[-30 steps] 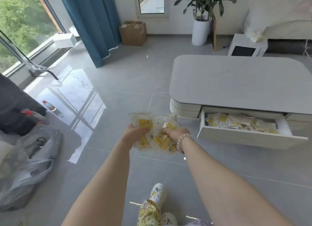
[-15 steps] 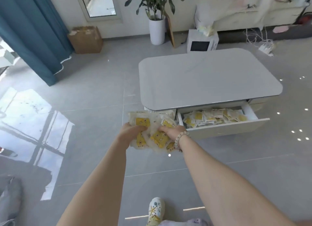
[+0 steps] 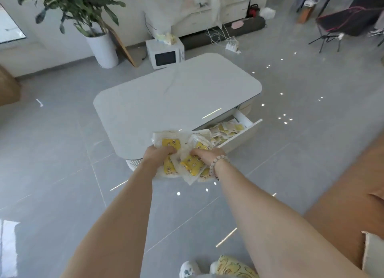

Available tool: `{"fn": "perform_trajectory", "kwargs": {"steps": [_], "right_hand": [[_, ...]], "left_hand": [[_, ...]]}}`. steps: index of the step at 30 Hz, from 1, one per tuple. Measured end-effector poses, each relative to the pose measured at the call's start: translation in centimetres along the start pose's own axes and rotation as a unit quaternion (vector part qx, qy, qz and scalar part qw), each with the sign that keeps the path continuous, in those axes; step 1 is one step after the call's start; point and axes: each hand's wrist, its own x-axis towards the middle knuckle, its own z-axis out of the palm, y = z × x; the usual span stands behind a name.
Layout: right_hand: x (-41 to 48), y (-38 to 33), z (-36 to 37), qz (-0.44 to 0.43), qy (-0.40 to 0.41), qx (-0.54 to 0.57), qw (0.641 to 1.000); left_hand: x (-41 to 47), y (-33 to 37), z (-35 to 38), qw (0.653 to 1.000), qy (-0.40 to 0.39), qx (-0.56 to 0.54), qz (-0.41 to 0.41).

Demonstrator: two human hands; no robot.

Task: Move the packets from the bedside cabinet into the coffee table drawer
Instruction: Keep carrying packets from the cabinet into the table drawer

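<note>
Grey tiled floor (image 3: 62, 173) fills most of the view and shines with glare spots. In the middle stands the coffee table (image 3: 176, 94), a pale, glossy surface with rounded corners, set at an angle. A brown padded piece of furniture (image 3: 342, 184) rises along the near right edge. At the far left a leafy plant grows from a tall white pot (image 3: 102, 51). Just to the right of it a white microwave (image 3: 165, 53) sits on the floor with a crumpled pale item on top. A dark folding chair (image 3: 340, 24) stands at the far right.

The drawer (image 3: 241, 138) at the right end of the coffee table's near side is pulled out. It holds a loose layer of packets in the drawer (image 3: 226, 129), white and yellow, lying flat and overlapping. How deep the layer goes cannot be told.

In front of the table's near edge, left of the drawer opening and above the floor, both bare arms reach forward with a held bundle of packets (image 3: 189, 163), clear wrappers with yellow printed contents. The left hand (image 3: 159, 155) is curled around the bundle's left side. The right hand (image 3: 207, 155) grips its right side, fingers folded over the top packets. The bundle's far edge overlaps the drawer's left end in this view. A pale bead bracelet (image 3: 218, 161) circles the right wrist.
</note>
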Motion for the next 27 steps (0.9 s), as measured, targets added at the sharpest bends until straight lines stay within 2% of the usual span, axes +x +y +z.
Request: {"fn": "perform_trajectory", "kwargs": {"steps": [6, 10, 22, 27], "right_hand": [[2.1, 1.1, -2.3, 0.058, 0.013, 0.032, 0.998], [4.3, 1.2, -4.4, 0.066, 0.03, 0.042, 0.996], [14.0, -1.6, -13.9, 0.078, 0.02, 0.043, 0.996], [18.8, -2.3, -17.1, 0.088, -0.002, 0.025, 0.996]], "left_hand": [[2.2, 0.9, 4.0, 0.998, -0.025, 0.061, -0.017], [4.0, 2.0, 6.6, 0.996, -0.031, 0.085, -0.017], [9.9, 8.5, 17.4, 0.995, -0.04, 0.073, -0.056], [12.4, 10.1, 21.5, 0.994, -0.02, 0.082, -0.071]]}}
